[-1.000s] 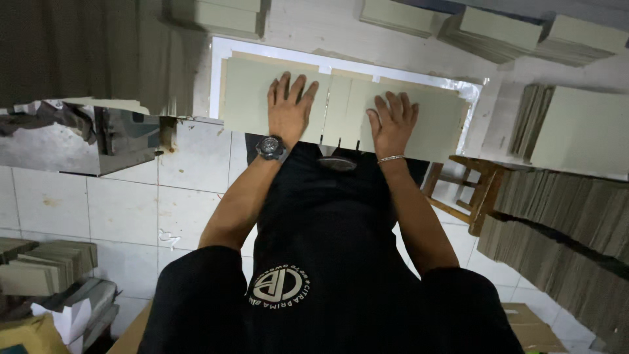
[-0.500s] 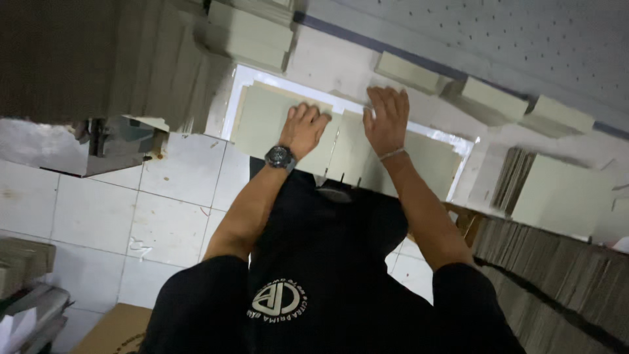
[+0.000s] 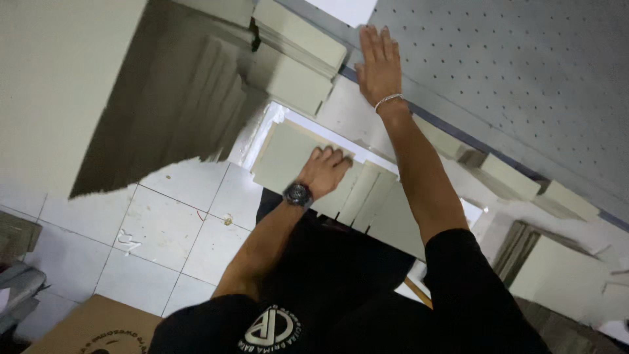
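Note:
My left hand point(image 3: 325, 170), with a dark watch on the wrist, rests with curled fingers on a low stack of pale grey-green boards point(image 3: 288, 154) lying on a white sheet. My right hand point(image 3: 378, 62), wearing a thin bracelet, is lifted higher with fingers straight and flat against the edge of a grey perforated surface point(image 3: 511, 85), just below a white sheet point(image 3: 347, 10). It holds nothing. More fanned boards point(image 3: 386, 210) lie under my left forearm.
Stacks of the same boards point(image 3: 298, 59) sit at the top left, and others point(image 3: 508, 177) line the edge of the perforated surface. A tall pile point(image 3: 65, 85) fills the left. White floor tiles point(image 3: 164, 229) and a brown carton point(image 3: 92, 328) lie below.
The view has tilted upward. My right hand has left the boards and reached up to the perforated surface. My left hand has stayed on the boards, its fingers now curled.

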